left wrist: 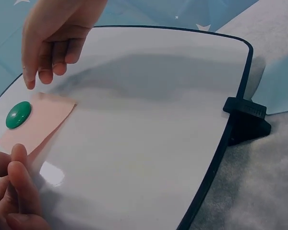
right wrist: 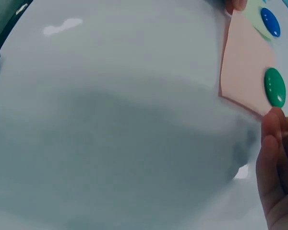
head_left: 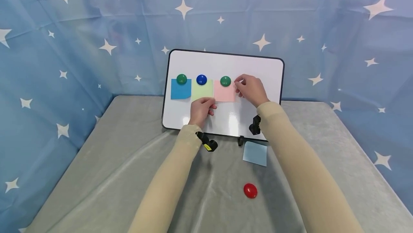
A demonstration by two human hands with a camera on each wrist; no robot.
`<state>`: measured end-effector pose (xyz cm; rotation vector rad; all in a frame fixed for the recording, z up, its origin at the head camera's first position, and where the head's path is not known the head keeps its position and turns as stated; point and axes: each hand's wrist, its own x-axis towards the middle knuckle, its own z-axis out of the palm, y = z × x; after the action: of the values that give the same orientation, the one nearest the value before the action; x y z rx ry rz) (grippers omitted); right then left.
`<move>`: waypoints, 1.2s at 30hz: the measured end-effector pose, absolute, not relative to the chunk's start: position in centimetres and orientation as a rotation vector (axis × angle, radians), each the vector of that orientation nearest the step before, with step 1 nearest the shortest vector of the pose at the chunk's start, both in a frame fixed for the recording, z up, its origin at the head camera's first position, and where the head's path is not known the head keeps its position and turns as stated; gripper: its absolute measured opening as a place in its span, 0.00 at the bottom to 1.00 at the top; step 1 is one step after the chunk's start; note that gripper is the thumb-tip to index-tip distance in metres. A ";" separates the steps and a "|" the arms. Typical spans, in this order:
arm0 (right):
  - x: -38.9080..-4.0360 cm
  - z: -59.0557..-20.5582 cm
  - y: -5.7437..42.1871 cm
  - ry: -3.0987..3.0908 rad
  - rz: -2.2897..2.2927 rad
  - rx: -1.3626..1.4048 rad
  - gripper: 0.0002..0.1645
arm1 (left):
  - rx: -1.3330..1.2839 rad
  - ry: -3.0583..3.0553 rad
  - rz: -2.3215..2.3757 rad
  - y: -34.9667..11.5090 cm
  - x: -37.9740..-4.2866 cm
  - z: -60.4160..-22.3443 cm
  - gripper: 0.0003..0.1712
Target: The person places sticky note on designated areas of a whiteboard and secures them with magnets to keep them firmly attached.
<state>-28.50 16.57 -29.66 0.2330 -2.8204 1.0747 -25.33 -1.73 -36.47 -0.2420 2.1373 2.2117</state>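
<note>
A pink sticky note [head_left: 224, 94] lies against the whiteboard [head_left: 222, 118] under a green round magnet [head_left: 225, 81]. At its lower left corner, my left hand [head_left: 201, 110] pinches the paper between thumb and finger; the fingertips partly hide that corner. My right hand [head_left: 253, 89] is beside the note's upper right corner, fingers loosely bent and close together. In the left wrist view, the right hand's fingers [left wrist: 45, 76] hang just above the note's edge. To the left are a yellow-green note [head_left: 202, 90] with a blue magnet [head_left: 201, 80] and a blue note [head_left: 180, 91] with another green magnet [head_left: 181, 79].
A light blue note [head_left: 255, 153] lies on the grey cloth [head_left: 129, 165] below the board, beside a black clip [head_left: 240, 141] at the board's lower edge. Nearer to me lies a red magnet [head_left: 250, 190]. A blue curtain [head_left: 219, 32] with stars hangs behind.
</note>
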 end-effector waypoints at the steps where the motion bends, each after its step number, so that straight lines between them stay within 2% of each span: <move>1: -28.4 -29.7 16.7 -2.822 1.073 0.232 0.15 | -0.238 2.139 2.208 -1.8 -25.3 -36.5 0.10; 13: -27.1 -30.1 17.6 -2.865 1.026 0.293 0.16 | -0.201 2.178 2.085 -2.8 -24.9 -37.0 0.12; 23: -24.9 -30.7 17.3 -2.947 0.759 0.455 0.15 | -0.038 2.178 1.994 -1.6 -23.9 -37.4 0.13; 36: -22.1 -32.2 18.2 -2.970 0.505 0.628 0.12 | 0.232 2.288 1.709 1.1 -21.8 -38.3 0.22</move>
<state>-22.06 18.16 -32.23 0.6277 -2.9702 0.5051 -21.84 1.05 -38.26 0.2324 2.2884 1.7094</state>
